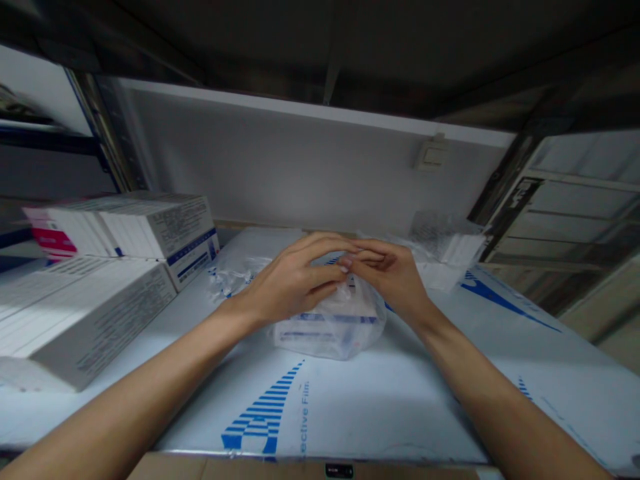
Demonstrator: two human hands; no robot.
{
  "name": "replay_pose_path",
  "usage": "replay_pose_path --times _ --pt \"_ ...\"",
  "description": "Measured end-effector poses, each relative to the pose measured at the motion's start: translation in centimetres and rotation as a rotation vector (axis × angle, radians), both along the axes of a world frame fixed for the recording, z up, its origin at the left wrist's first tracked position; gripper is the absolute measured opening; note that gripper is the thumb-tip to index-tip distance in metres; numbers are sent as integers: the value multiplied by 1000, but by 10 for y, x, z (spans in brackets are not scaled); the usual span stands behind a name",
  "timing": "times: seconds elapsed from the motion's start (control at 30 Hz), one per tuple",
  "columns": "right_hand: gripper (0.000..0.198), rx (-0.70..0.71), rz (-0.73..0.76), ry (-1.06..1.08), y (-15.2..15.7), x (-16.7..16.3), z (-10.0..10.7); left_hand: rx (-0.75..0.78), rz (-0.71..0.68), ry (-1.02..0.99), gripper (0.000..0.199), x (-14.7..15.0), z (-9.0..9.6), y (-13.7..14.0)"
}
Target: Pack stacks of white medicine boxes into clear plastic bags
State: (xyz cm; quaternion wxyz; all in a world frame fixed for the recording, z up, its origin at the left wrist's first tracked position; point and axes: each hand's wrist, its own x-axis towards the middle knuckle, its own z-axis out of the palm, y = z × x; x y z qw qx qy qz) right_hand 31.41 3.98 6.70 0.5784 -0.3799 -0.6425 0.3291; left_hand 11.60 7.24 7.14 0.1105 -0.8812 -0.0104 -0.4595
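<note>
The right hand's grip pinched the top of the clear bag; the left hand met it there, its hold impossible to tell. The bag, around a box, sat mid-table, right of stacked cartons.

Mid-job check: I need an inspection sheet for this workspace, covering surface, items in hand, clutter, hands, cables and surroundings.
Surface: pale worktop with blue printing reading "ective Film".
Job's things: clear plastic bag around white-and-blue packaging; exact contents unclear.
Clutter: stacked white boxes at left; crumpled plastic beside the bag; plastic-wrapped white items at back right.
Hands: left hand and right hand meet at the bag's top; grip hidden by the fingers.
Cables: nothing seen.
Surroundings: white wall with a switch; dark structure overhead.
</note>
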Motion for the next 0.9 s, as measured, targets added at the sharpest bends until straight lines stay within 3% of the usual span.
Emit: replay_pose_path --times 0.2,0.47,0.7,0.9 --pt "23 -42 4 54 3 2 2 -279 -170 -7 9 -2 11 -6" --pt "23 -123 -158 -11 13 18 2 -700 -290 107 7 -6 17 -20" --pt "25 -218 -183 -18 16 25 -1 -833 -308 259 10 -8 21 -22" --pt "25 -214 -165 -69 21 28 -8 -850 -305 357 10 -9 21 -21"
